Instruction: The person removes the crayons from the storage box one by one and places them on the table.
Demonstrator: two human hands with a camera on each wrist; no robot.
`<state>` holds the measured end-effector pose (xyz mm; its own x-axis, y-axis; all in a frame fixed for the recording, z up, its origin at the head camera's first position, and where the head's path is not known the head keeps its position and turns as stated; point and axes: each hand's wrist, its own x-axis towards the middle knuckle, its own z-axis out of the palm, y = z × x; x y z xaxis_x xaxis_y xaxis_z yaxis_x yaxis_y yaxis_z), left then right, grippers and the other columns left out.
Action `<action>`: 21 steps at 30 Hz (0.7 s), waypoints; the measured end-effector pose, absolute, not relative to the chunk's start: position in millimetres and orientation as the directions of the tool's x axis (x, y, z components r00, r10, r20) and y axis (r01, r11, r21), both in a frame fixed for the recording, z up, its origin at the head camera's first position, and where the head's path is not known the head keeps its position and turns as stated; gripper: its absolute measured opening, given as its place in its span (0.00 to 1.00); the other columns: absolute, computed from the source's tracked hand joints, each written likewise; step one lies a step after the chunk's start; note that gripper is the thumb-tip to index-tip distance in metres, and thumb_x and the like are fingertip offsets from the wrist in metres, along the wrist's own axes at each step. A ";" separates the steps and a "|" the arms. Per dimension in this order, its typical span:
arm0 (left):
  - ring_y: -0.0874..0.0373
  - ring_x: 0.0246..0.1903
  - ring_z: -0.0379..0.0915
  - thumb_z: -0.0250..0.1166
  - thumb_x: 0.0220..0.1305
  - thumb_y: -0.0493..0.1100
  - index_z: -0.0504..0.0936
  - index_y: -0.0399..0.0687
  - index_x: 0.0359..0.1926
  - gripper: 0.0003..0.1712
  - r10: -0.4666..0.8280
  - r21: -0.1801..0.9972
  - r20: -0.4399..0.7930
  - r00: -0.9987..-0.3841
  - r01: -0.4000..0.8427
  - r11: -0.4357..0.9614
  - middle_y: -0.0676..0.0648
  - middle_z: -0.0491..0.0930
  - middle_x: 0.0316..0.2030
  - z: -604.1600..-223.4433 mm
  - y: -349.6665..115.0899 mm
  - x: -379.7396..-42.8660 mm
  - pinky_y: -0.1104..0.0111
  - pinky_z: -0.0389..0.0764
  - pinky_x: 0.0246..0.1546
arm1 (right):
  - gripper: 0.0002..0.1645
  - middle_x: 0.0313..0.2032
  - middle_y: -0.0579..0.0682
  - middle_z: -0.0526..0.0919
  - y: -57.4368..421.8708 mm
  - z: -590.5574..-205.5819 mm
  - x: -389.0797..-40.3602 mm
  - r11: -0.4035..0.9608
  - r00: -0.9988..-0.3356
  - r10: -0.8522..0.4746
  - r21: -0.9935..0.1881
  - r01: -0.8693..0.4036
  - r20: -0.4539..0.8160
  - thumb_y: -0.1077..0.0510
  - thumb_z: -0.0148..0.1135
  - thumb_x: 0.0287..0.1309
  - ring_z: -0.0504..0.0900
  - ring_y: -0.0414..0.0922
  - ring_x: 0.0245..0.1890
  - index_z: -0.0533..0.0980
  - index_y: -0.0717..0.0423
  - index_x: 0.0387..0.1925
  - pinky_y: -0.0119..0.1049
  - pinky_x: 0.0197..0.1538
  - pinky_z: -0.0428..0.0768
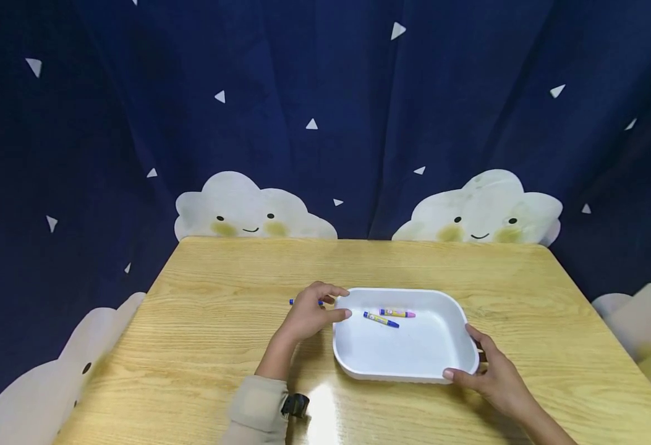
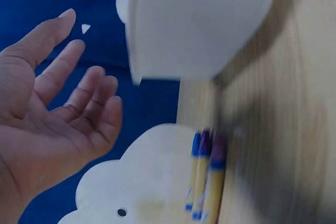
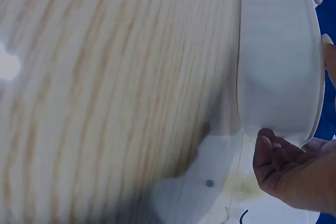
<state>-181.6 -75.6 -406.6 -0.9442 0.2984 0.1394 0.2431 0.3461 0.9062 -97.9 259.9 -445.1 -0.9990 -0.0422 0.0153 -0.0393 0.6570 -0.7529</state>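
A white plastic tray point(image 1: 408, 352) lies on the table with a blue crayon point(image 1: 381, 319) and a pink crayon point(image 1: 397, 313) inside. At its right end my right hand point(image 1: 497, 374) grips the wall, thumb over the near corner of the rim and fingers curled along the outside. My left hand point(image 1: 311, 312) is at the left end, fingertips close to the rim; the left wrist view shows its fingers loosely bent with nothing in them. Three crayons point(image 2: 202, 177) lie side by side on the table by the tray's left end, mostly hidden behind the left hand in the head view.
The wooden table point(image 1: 219, 346) extends around the tray on all sides. A dark blue curtain point(image 1: 325, 80) with white triangles and smiling clouds hangs behind and beside it. A black band point(image 1: 295, 405) is on the left wrist.
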 end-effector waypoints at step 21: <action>0.50 0.42 0.73 0.72 0.50 0.39 0.83 0.43 0.45 0.19 0.460 0.910 0.031 -0.887 0.216 0.355 0.43 0.78 0.44 -428.0 -9.8 -213.1 0.70 0.72 0.41 | 0.59 0.55 0.64 0.67 260.3 -447.2 -97.1 0.642 -0.998 -0.049 -0.764 -0.064 0.042 0.51 0.77 0.39 0.75 0.55 0.43 0.53 0.68 0.66 0.31 0.32 0.76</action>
<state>-213.1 -9.8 -428.0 -0.8872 0.4604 0.0309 0.2157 0.3546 0.9098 -97.1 260.3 -447.2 -0.9979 -0.0488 0.0421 -0.0636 0.6418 -0.7643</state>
